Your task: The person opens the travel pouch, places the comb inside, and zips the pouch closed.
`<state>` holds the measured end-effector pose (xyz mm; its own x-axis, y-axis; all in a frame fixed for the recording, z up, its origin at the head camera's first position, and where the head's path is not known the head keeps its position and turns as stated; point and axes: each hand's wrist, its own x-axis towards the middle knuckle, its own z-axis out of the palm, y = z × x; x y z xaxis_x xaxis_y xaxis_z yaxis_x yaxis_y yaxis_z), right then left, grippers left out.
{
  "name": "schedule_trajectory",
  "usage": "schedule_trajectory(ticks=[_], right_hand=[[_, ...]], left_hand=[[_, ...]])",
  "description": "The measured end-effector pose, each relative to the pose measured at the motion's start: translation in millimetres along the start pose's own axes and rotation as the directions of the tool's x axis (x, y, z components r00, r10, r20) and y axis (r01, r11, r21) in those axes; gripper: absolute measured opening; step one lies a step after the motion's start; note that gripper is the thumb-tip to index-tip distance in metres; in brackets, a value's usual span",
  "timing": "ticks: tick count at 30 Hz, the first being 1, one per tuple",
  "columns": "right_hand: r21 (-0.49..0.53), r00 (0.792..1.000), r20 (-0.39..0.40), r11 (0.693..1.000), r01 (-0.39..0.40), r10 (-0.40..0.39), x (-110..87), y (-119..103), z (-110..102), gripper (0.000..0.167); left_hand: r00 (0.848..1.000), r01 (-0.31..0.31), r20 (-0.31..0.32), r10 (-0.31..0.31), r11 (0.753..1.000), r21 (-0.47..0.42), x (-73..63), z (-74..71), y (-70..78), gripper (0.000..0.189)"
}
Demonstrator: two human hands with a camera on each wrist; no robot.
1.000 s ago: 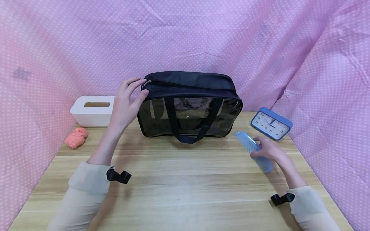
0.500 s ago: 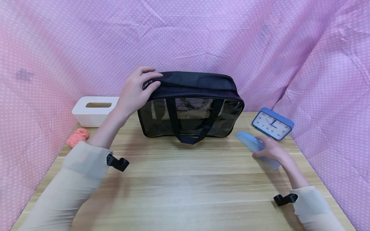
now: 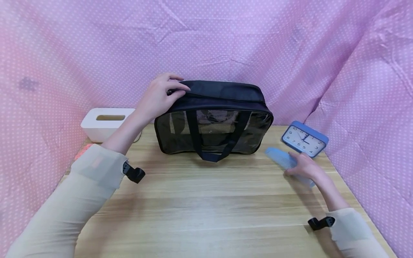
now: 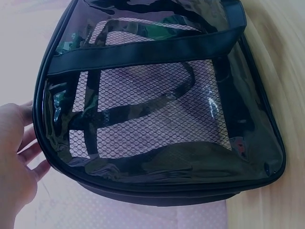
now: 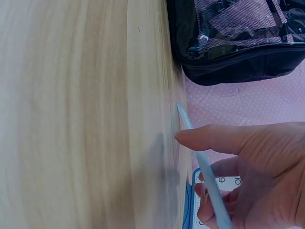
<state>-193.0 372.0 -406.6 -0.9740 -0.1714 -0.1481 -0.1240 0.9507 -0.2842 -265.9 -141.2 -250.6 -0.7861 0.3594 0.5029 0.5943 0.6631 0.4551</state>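
Observation:
A black toiletry bag (image 3: 213,122) with clear sides and a dark strap handle stands at the back of the table. My left hand (image 3: 158,95) is at its top left corner, thumb and forefinger pinching the fabric along the zip line; the zip pull (image 3: 169,92) shows partly beneath the hand. In the left wrist view, fingers (image 4: 28,148) reach behind the edge of the bag (image 4: 157,105). My right hand (image 3: 304,166) grips a light blue comb (image 3: 280,157) low over the table at right. The right wrist view shows the comb (image 5: 209,176) edge-on between thumb and fingers.
A blue alarm clock (image 3: 304,139) lies tilted behind the right hand. On the left stand a white tissue box (image 3: 104,123) and pinkish-orange yarn (image 3: 82,151), both partly covered by the left arm. Pink dotted cloth (image 3: 219,39) surrounds the wooden table (image 3: 200,208).
My left hand has moved right along the bag's top, and its thumb and forefinger have drawn together. My right hand has shifted slightly right with the comb. The bag has hardly moved.

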Motion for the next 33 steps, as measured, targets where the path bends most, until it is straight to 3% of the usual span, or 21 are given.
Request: schedule_trajectory(ticks=[6,12,21,27,33], right_hand=[[-0.012,1.000,-0.030,1.000,-0.005,0.005,3.8,0.9,-12.3,0.083],[-0.031,0.999,-0.036,0.999,0.022,-0.023,7.7,1.0,-34.6,0.074],[-0.014,0.999,0.007,0.999,-0.039,0.039,10.8,-6.4,-72.3,0.080],[0.007,0.998,0.023,0.998,-0.057,0.056,9.8,-12.0,-95.8,0.081],[0.042,0.994,-0.104,0.999,-0.035,0.039,10.4,-18.0,-115.5,0.077]], left_hand=[[1.000,-0.019,-0.010,0.018,0.999,-0.033,8.0,2.1,-3.3,0.016],[1.000,0.009,0.004,-0.009,0.999,-0.052,11.4,2.5,-8.3,0.013],[0.995,0.023,0.100,-0.020,0.999,-0.023,12.0,1.5,-14.8,0.015],[0.978,0.046,0.205,-0.047,0.999,0.011,10.9,0.6,-18.0,0.021],[0.958,0.065,0.278,-0.076,0.997,0.048,15.8,0.6,-19.5,0.028]])
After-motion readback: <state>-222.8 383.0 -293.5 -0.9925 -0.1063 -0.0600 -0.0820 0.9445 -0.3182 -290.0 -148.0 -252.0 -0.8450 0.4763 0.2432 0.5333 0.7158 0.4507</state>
